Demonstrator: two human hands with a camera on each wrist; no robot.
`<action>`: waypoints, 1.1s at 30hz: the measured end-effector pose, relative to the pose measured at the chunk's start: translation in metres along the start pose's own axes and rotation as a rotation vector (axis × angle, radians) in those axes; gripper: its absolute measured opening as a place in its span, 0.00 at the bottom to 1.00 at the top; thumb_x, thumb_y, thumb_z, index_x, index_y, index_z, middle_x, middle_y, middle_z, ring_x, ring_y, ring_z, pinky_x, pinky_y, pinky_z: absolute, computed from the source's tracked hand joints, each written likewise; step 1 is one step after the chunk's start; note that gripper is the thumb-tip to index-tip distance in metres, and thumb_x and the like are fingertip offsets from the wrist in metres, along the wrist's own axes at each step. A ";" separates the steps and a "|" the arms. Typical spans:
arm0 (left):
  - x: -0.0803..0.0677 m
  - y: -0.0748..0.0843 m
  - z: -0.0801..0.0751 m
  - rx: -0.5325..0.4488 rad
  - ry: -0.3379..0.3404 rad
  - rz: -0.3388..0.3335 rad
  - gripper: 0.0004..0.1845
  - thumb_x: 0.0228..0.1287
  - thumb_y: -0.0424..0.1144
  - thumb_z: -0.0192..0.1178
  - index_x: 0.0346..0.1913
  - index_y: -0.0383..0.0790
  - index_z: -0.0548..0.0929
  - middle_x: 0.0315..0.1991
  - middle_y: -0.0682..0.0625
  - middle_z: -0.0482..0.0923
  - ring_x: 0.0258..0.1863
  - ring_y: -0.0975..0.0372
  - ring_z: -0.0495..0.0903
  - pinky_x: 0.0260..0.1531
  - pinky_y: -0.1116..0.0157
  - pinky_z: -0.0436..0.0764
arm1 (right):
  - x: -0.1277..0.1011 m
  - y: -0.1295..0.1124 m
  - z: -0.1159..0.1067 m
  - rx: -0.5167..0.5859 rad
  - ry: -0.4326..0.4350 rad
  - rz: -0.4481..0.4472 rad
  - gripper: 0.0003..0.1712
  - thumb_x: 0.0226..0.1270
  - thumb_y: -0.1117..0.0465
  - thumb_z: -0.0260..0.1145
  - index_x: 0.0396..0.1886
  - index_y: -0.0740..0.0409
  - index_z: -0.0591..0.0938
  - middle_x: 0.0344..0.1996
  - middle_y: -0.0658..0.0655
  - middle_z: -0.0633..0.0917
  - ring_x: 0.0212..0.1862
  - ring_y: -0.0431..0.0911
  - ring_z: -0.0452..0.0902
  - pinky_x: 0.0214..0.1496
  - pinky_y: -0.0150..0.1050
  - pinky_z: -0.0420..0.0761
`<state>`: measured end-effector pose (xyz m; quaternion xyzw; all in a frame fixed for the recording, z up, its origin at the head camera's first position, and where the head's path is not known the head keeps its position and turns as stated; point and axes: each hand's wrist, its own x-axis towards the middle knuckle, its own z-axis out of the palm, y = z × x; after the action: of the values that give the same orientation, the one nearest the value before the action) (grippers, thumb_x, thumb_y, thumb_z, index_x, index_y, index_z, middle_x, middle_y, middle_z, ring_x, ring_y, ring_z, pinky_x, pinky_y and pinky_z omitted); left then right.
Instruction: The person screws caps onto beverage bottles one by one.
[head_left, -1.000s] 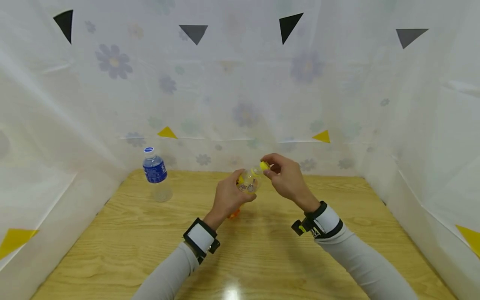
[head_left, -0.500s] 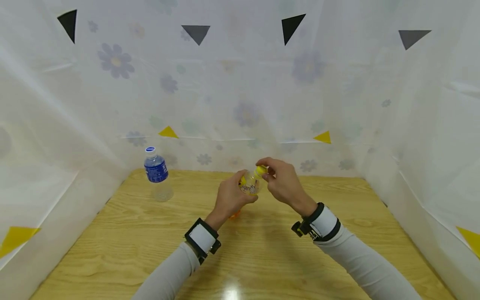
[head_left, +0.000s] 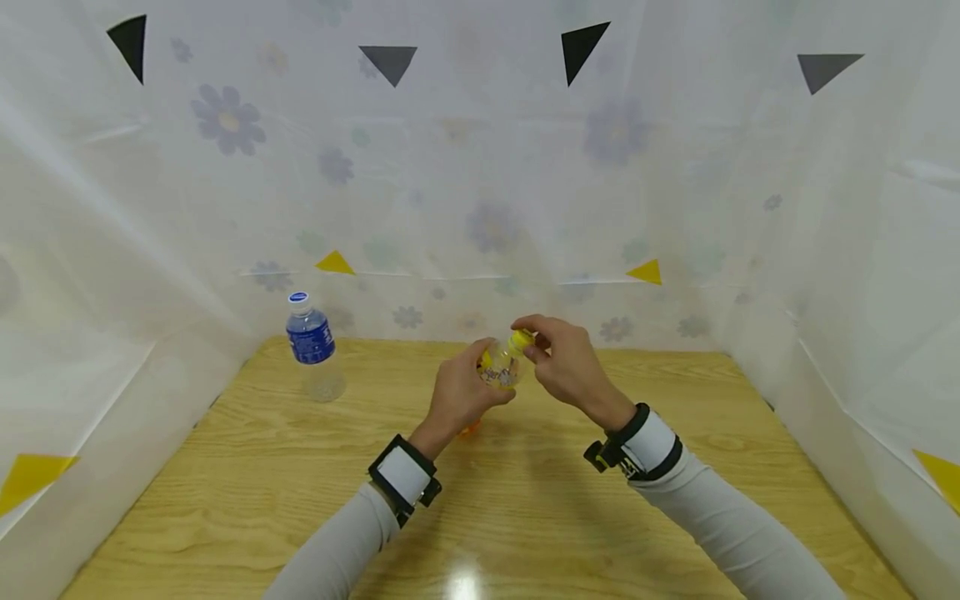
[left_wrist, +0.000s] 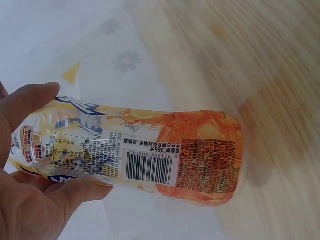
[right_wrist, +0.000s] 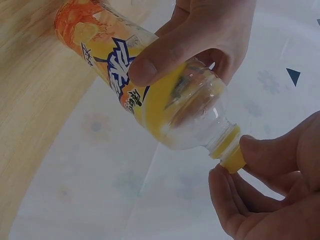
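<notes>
Head view: left hand (head_left: 459, 393) wraps the orange-labelled drink bottle (head_left: 498, 367), tilted above the worktop (head_left: 525, 500). Right hand (head_left: 566, 360) pinches its yellow cap (head_left: 521, 339). I judge the cap-twisting step underway; next calls for steady counter-grip.

Head view looks down from afar; both wrist views sit close, sharing the bottle (head_left: 501, 367).
</notes>
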<state>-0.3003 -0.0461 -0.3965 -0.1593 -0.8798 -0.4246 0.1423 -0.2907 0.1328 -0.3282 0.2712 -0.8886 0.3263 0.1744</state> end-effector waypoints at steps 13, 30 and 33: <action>-0.001 0.000 0.000 -0.016 0.003 -0.005 0.40 0.48 0.41 0.80 0.67 0.43 0.76 0.46 0.45 0.86 0.39 0.57 0.85 0.35 0.62 0.83 | 0.004 0.004 0.003 -0.054 0.044 0.071 0.17 0.69 0.51 0.71 0.41 0.61 0.82 0.33 0.57 0.84 0.36 0.50 0.80 0.38 0.46 0.79; 0.000 -0.001 -0.001 -0.011 0.003 -0.019 0.41 0.48 0.43 0.80 0.68 0.41 0.76 0.47 0.44 0.86 0.39 0.56 0.85 0.36 0.62 0.84 | 0.001 0.002 0.001 -0.035 -0.074 0.178 0.35 0.69 0.42 0.67 0.65 0.62 0.74 0.45 0.63 0.86 0.45 0.55 0.84 0.43 0.50 0.83; -0.001 -0.001 -0.001 -0.008 0.004 -0.012 0.42 0.48 0.43 0.80 0.68 0.41 0.76 0.48 0.43 0.86 0.40 0.55 0.86 0.36 0.61 0.85 | 0.000 0.000 -0.001 -0.031 -0.083 0.133 0.34 0.71 0.53 0.67 0.71 0.61 0.70 0.54 0.67 0.82 0.54 0.60 0.81 0.53 0.55 0.81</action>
<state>-0.3001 -0.0475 -0.3969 -0.1538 -0.8786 -0.4295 0.1411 -0.2906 0.1335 -0.3281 0.2219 -0.9160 0.3120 0.1196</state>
